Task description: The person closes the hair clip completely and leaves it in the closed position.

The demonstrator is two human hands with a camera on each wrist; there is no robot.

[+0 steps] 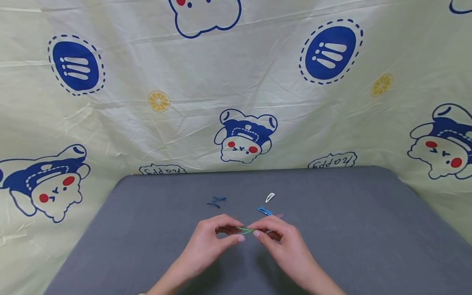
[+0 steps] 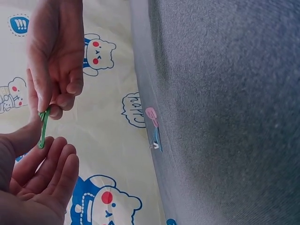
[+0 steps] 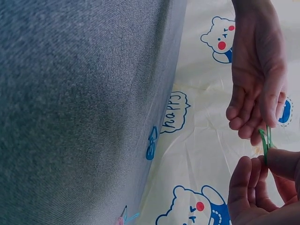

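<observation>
Two bare hands come closest to the camera, meeting over the middle of the gray worktop [image 1: 343,221], about midway between its left and right edges and well short of its far edge. Between them, held above the cloth, is a slim green hair clip [image 1: 246,231]. Thumb and forefinger of the left hand [image 1: 207,241] pinch one end, while the right hand [image 1: 287,242] pinches the other between thumb and fingertips; the remaining fingers of the left curl loosely, as the wrist views show. It should weigh next to nothing and feel thin, stiff and springy, probably metal with a smooth coat that could slip from dry fingertips; I would take it by its two ends, flat sides against the pads, and avoid twisting the narrow prongs, which might bend. In looks it is bright green and long, with its strips spread apart toward the left hand and drawing together at the right. Beyond the hands, toward the far edge, lie dark blue clips [image 1: 216,201] on the left, and on the right a white clip [image 1: 270,197], a bright blue clip [image 1: 264,210] and, partly hidden behind the right hand, a pink clip [image 1: 280,215].
</observation>
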